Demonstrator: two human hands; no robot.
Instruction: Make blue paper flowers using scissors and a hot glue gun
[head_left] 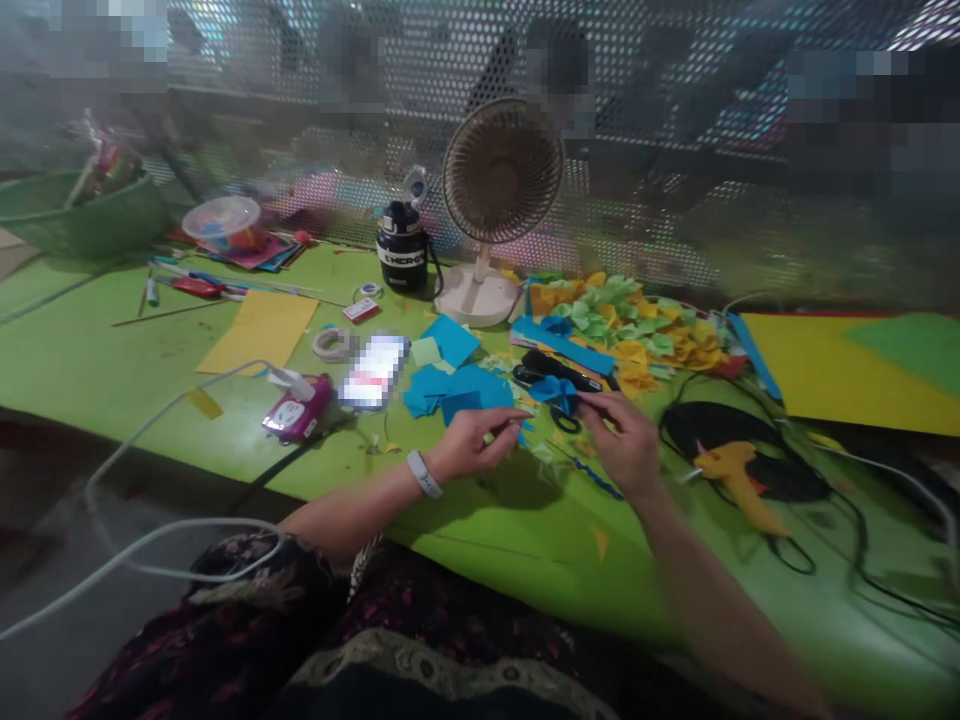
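My right hand (624, 440) pinches a small folded blue paper flower (553, 391) at its edge, above the table. My left hand (480, 440), with a white band at the wrist, has its thumb and fingertips brought together; anything between them is too small to make out. Blue paper pieces (474, 386) lie just beyond the left hand. Behind the flower are a black-handled tool (561, 368) and a black scissor loop (565, 420). A twisted blue strip (598, 480) lies beside the right wrist.
A yellow glue gun (739, 485) with cords lies at right, near coloured sheets (862, 370). Folded paper pieces (622, 318) are heaped behind. A fan (480, 295), black bottle (403, 250), phone (375, 372), tape roll (331, 345) and purple power socket (298, 410) stand or lie around.
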